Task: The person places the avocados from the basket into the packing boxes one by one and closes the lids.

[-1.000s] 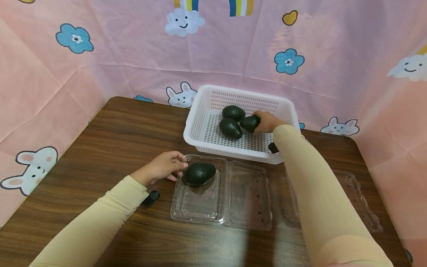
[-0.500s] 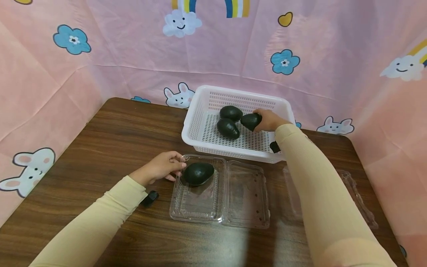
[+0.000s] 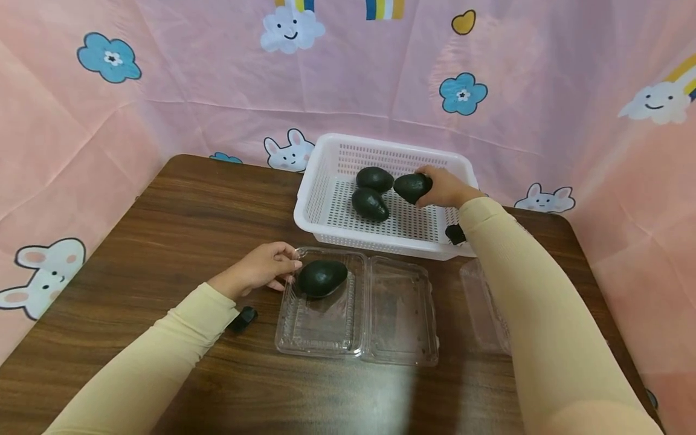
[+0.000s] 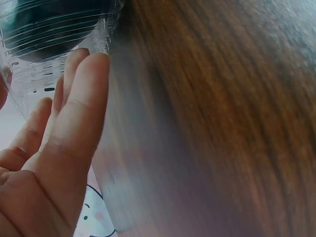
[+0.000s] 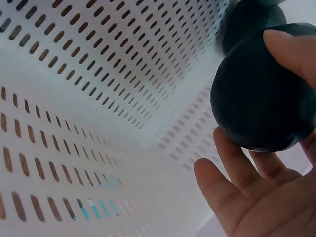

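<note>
A dark green avocado (image 3: 413, 188) is gripped by my right hand (image 3: 441, 187) inside the white basket, raised a little above its floor. In the right wrist view the thumb lies over that avocado (image 5: 261, 94) and the fingers are under it. My left hand (image 3: 263, 267) holds the upper left edge of an opened clear plastic clamshell container (image 3: 321, 341), thumb at the rim. One avocado (image 3: 322, 279) lies in the container's left half. Two more avocados, an upper one (image 3: 374, 179) and a lower one (image 3: 370, 205), rest in the basket.
The white perforated basket (image 3: 375, 244) stands at the back of the brown wooden table (image 3: 217, 205). Another clear plastic container (image 3: 478, 308) lies at the right, partly hidden by the right sleeve. A patterned pink cloth (image 3: 359, 78) hangs behind and at the sides.
My right hand has lifted its avocado slightly up and to the right, away from the other two in the basket. My left hand stays at the container's edge. The head view has shifted slightly.
</note>
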Available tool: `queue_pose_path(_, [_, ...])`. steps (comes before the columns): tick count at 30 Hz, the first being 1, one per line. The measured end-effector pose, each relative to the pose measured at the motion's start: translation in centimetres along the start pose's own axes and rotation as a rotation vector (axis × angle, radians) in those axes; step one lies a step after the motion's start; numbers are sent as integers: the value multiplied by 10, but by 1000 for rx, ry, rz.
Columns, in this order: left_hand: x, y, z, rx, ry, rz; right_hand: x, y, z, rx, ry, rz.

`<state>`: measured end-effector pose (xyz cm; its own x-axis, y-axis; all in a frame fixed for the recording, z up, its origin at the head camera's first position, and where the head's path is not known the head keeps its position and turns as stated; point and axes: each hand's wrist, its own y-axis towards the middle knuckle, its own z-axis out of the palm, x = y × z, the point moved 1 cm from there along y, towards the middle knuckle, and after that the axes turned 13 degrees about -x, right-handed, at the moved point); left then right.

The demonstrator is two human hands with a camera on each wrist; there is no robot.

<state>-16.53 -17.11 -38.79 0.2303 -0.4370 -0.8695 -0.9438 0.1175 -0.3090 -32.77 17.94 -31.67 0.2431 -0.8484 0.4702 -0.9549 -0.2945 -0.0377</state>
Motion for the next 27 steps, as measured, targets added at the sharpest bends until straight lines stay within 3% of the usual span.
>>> queue_pose_path(15, [-2, 2, 2, 16, 3, 10, 10, -16, -14, -11, -20, 48])
queue_pose_path(27, [0, 3, 0, 6, 14, 1, 14, -29, -20, -32, 4, 23])
